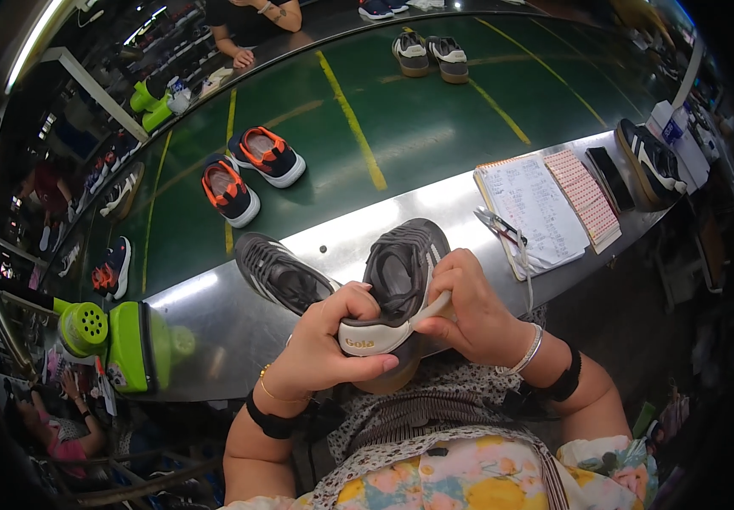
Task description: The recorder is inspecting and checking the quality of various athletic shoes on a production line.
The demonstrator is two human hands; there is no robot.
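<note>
A dark grey sneaker (398,270) with a white heel patch is tilted at the metal table's near edge, its heel toward me. My left hand (335,336) grips that heel, thumb across the back and fingers at the collar. With my right hand (456,306) I pinch a small pale piece (437,304) against the heel's right side; its kind is hard to make out. Its matching sneaker (280,270) lies just to the left, partly behind my left hand.
Navy-and-orange sneakers (267,156) and another grey-and-white pair (429,56) stand on the green conveyor belt (367,110). On the metal ledge are thread snips (500,225), a written notebook (530,208), a phone (609,178), a dark shoe (652,166) and a green blower (129,344). A person sits across the belt.
</note>
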